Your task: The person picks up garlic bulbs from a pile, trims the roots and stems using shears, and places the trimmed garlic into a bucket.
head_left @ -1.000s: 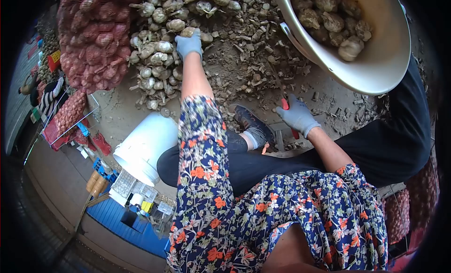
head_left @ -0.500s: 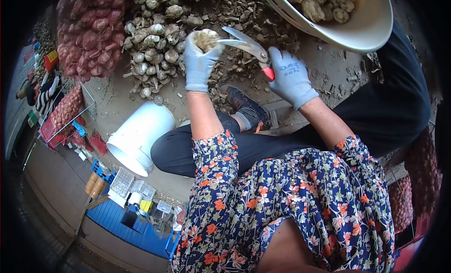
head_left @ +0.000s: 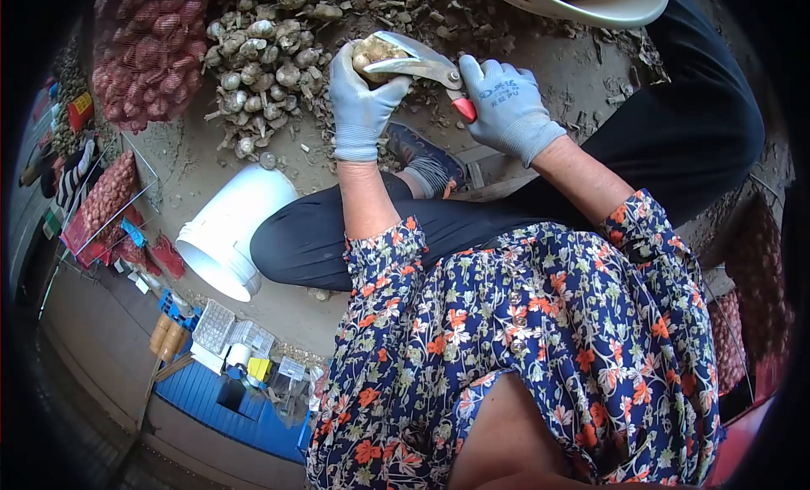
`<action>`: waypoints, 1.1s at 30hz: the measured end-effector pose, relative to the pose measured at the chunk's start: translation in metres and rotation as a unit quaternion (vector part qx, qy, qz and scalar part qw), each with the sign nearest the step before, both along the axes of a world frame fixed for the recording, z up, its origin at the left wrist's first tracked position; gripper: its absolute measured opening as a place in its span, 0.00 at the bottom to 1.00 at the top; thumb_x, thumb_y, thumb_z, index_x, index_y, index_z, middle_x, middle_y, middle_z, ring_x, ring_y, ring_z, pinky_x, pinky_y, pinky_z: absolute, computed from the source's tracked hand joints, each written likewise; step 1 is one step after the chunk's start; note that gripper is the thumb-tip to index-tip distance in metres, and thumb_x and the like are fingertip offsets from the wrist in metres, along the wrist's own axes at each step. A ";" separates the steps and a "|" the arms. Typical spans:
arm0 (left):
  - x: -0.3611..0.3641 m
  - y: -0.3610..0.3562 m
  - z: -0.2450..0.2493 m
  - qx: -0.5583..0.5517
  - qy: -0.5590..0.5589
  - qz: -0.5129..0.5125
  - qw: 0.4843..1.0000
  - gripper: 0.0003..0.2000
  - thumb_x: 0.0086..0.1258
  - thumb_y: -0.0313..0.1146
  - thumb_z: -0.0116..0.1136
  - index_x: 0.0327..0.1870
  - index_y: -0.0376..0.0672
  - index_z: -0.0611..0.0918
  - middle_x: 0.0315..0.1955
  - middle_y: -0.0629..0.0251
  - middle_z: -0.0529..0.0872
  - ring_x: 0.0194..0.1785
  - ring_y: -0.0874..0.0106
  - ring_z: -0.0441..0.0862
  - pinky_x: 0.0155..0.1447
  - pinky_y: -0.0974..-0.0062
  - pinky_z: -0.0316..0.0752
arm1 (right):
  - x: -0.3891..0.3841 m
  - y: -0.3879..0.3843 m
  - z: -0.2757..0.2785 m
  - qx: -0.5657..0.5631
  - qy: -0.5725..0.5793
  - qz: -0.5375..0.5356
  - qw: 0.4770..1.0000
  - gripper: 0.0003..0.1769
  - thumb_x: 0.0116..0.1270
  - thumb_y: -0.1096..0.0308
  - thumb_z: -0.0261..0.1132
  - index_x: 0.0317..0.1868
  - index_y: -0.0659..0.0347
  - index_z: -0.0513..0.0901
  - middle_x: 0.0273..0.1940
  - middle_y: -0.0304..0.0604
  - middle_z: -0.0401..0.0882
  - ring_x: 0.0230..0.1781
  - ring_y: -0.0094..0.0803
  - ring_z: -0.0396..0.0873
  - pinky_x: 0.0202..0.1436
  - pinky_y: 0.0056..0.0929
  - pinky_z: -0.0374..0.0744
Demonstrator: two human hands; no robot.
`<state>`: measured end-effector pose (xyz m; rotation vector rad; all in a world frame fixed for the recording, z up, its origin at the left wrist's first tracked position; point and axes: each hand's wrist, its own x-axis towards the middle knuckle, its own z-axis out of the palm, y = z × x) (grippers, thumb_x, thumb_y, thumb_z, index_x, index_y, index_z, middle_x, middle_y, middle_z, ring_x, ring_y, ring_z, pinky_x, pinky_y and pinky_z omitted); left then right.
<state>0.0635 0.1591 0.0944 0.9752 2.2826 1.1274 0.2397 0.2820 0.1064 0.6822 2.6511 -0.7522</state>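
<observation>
Gripping a garlic bulb (head_left: 375, 51), the left hand (head_left: 361, 93) is curled shut around it, gloved fingers wrapping its lower part while its top shows above them; the bulb is held up over the littered ground, just right of the garlic pile (head_left: 257, 64); the shears (head_left: 419, 65) have their long axis slanting from the red handle, low on the right, up and left to the blades, which point left and lie across the bulb's top; the right hand (head_left: 506, 110) is closed on the handles, just beside the left hand; a white bucket (head_left: 224, 237) is lower left, well apart.
</observation>
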 end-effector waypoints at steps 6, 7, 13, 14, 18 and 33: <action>0.000 -0.006 0.004 -0.056 -0.034 -0.029 0.997 0.35 0.43 0.33 0.73 0.56 0.33 0.72 0.46 0.57 0.79 0.48 0.67 0.78 0.56 0.71 0.74 | 0.004 0.005 0.000 0.018 -0.021 0.014 1.000 0.28 0.59 0.53 0.65 0.55 0.57 0.68 0.44 0.49 0.77 0.47 0.44 0.79 0.49 0.48 0.72; 0.001 -0.006 0.006 -0.068 -0.086 -0.027 0.994 0.37 0.40 0.36 0.74 0.55 0.34 0.72 0.47 0.52 0.76 0.50 0.59 0.77 0.57 0.66 0.73 | 0.005 0.006 0.000 0.020 -0.021 0.022 0.999 0.28 0.59 0.53 0.65 0.54 0.58 0.68 0.44 0.50 0.77 0.47 0.44 0.79 0.49 0.48 0.72; 0.019 0.003 -0.010 -0.099 0.123 -0.081 0.984 0.39 0.37 0.39 0.76 0.55 0.37 0.70 0.46 0.52 0.75 0.48 0.55 0.77 0.51 0.61 0.75 | 0.011 0.007 0.001 -0.018 -0.105 0.037 0.994 0.27 0.58 0.56 0.66 0.53 0.61 0.69 0.47 0.53 0.77 0.48 0.46 0.79 0.51 0.51 0.72; 0.023 0.003 -0.013 -0.106 0.121 -0.064 0.985 0.40 0.37 0.39 0.76 0.55 0.37 0.71 0.46 0.52 0.75 0.48 0.55 0.77 0.51 0.62 0.75 | 0.013 0.006 -0.001 -0.024 -0.108 0.031 0.993 0.27 0.58 0.57 0.66 0.53 0.61 0.69 0.47 0.53 0.77 0.49 0.46 0.79 0.52 0.52 0.72; 0.027 0.005 -0.007 -0.101 0.131 -0.062 0.984 0.37 0.37 0.37 0.74 0.53 0.36 0.73 0.44 0.52 0.76 0.46 0.56 0.78 0.51 0.62 0.75 | 0.020 -0.002 -0.008 -0.030 -0.099 0.008 0.995 0.27 0.58 0.57 0.65 0.53 0.63 0.69 0.46 0.54 0.78 0.50 0.47 0.79 0.54 0.51 0.73; 0.011 -0.011 -0.005 -0.088 -0.050 -0.050 0.994 0.34 0.48 0.37 0.76 0.55 0.31 0.73 0.45 0.61 0.82 0.45 0.76 0.80 0.51 0.78 0.76 | 0.029 0.005 -0.042 -0.201 -0.068 -0.081 0.974 0.22 0.61 0.60 0.60 0.49 0.66 0.69 0.41 0.62 0.81 0.45 0.53 0.81 0.49 0.45 0.77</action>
